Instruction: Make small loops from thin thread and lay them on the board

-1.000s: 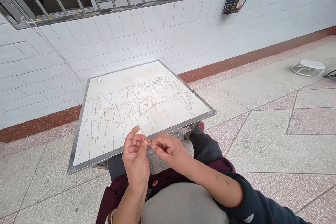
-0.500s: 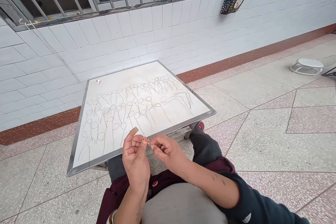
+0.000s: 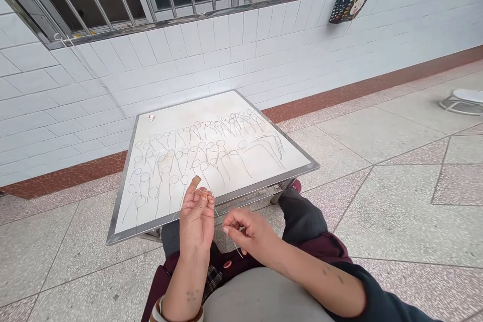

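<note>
My left hand is raised over the near edge of the table, thumb and fingers pinched on a thin wire. Tan tape wraps the tip of its raised index finger. The wire slants down to the right, past the fingertips of my right hand, and its end hangs below them. My right thumb and index finger are closed together at the wire. On the white tabletop lie several looped wires, each a thin ring with a long tail, spread in rough rows.
A bundle of bent wires lies at the table's right side, and a small white-and-red item at its far left corner. Behind is a tiled wall with a barred window and a hanging dotted bag. A white stool stands far right.
My right hand has drawn away from my left, down and to the right, and a length of wire now shows between them. The whole view has shifted slightly.
</note>
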### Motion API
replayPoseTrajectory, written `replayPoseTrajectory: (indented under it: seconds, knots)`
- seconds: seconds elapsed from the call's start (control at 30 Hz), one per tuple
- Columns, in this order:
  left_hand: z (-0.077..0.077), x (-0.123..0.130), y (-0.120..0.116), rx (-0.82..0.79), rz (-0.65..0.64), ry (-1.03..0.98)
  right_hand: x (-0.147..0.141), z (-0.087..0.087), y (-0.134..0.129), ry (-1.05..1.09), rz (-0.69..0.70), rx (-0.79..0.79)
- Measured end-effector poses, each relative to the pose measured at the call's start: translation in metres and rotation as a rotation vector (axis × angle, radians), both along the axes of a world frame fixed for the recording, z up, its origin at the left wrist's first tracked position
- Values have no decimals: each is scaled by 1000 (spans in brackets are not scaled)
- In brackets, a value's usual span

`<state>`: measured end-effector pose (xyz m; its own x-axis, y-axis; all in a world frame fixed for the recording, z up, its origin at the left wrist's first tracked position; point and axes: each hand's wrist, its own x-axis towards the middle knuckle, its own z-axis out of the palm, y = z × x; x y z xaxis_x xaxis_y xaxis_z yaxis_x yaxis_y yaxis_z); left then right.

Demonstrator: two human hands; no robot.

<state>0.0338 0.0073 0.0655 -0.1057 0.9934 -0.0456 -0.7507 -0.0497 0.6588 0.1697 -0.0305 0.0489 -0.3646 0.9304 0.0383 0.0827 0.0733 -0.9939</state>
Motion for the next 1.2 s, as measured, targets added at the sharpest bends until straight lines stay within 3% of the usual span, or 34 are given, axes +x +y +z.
replayPoseTrajectory:
  seconds: [0.37, 0.53, 0.67, 0.83, 0.97, 1.13, 1.2]
  knots:
    - [-1, -7, -1, 26, -3, 19, 6, -16, -16, -92, 238, -169]
    - [-1, 4, -6, 21, -102, 79, 29, -2, -16, -203, 296, -108]
    - [-2, 10, -6, 2, -120, 85, 43, 11, -10, -253, 474, -37]
    - [-2, 10, -2, 10, -104, 123, 44, 14, 0, -300, 290, -51]
    - [-3, 9, -1, -1, -74, 161, 45, 10, 8, -226, 482, -20]
    - [-4, 11, 2, 2, -46, 192, 49, 6, 16, -258, 332, -13]
    - [-4, 13, 3, 8, -42, 202, 49, 7, 16, -222, 393, -4]
